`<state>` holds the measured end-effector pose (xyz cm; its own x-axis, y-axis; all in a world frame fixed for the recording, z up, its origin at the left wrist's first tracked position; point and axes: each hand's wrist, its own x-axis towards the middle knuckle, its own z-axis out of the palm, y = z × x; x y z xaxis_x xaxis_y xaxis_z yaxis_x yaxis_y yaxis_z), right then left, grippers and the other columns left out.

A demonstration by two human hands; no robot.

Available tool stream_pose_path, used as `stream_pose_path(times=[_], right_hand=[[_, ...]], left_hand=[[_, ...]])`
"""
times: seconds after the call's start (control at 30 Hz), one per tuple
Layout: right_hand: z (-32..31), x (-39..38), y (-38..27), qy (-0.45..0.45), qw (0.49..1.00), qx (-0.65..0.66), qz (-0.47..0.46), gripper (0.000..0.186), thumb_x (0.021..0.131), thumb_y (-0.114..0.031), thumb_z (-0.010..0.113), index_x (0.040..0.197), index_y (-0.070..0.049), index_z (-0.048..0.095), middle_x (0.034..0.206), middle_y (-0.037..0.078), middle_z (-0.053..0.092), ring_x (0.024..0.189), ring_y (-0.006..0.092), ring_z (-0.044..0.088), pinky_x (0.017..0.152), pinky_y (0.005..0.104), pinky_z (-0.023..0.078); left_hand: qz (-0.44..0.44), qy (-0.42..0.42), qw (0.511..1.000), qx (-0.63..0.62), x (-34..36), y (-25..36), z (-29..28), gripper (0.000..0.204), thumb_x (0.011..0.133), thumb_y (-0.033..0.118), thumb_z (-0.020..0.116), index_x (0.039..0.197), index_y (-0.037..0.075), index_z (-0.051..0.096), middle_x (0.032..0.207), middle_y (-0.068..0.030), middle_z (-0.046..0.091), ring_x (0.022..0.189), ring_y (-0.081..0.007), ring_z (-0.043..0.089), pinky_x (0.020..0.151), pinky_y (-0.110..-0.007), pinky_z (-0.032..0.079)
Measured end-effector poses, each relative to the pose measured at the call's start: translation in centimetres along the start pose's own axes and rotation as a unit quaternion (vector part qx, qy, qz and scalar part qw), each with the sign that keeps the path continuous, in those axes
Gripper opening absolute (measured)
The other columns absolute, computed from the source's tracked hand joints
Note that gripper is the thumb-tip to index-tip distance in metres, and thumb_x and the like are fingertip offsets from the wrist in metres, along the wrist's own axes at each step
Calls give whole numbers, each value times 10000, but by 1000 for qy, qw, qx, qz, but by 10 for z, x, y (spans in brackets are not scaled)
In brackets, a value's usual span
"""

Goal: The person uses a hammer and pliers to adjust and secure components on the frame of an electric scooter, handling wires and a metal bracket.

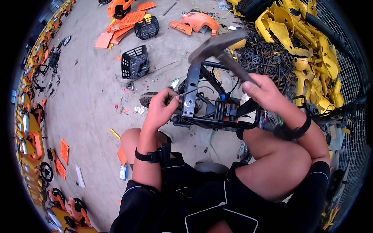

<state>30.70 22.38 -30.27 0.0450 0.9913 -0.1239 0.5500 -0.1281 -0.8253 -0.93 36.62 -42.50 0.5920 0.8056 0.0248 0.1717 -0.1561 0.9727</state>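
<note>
A black metal vehicle frame [190, 105] with a bolted side bar, springs and an open bay stands in front of me between my bare knees. My left hand [162, 108] is closed on a thin dark metal rod [186, 93], which reaches across that side bar. My right hand [261, 91] grips the handle of a hammer [211, 44]; the hammer head is raised above the frame's far end and blurred by motion. Part of a tyre [148, 100] shows behind my left hand.
Black baskets [134, 62] and orange panels [130, 19] lie ahead on the concrete floor [81, 97]. Yellow plastic parts [318, 58] and a heap of dark metal parts [272, 54] fill the right, beside a brick wall [349, 147]. Orange and yellow scooters [29, 139] line the left.
</note>
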Motion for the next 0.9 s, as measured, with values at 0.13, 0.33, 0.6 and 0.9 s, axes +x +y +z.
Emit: stream_pose_path(times=[0.13, 0.33, 0.6, 0.9], right_hand=[[-4, -3, 4, -18, 996, -81, -38, 443, 1009, -432, 617, 890, -7, 637, 677, 130, 601, 608, 264, 580, 593, 390, 458], [-6, -1, -3, 40, 995, -80, -32, 466, 1000, -444, 635, 937, 18, 642, 674, 73, 536, 646, 145, 500, 623, 345, 452], [1, -4, 1, -41, 984, -171, 28, 433, 982, -418, 648, 923, 10, 673, 701, 180, 631, 631, 312, 635, 624, 424, 492], [10, -5, 2, -61, 951, -303, 13, 382, 970, -400, 660, 905, -23, 660, 722, 178, 674, 681, 412, 648, 637, 476, 507]], left_hand=[[3, -14, 1000, 7, 4, 3, 4, 125, 965, 114, 683, 935, 7, 626, 748, 44, 552, 677, -40, 437, 601, -231, 375], [9, -22, 1000, 11, 5, 2, 2, 117, 981, 116, 674, 952, 9, 638, 781, 39, 585, 702, -42, 473, 628, -227, 400], [-12, -41, 999, -10, 5, 1, 7, 137, 998, 134, 671, 971, 2, 644, 793, 32, 605, 718, -46, 507, 639, -230, 426], [-14, -63, 998, -25, 7, -2, 8, 128, 999, 127, 670, 985, 1, 651, 832, 27, 630, 748, -45, 524, 659, -229, 432]])
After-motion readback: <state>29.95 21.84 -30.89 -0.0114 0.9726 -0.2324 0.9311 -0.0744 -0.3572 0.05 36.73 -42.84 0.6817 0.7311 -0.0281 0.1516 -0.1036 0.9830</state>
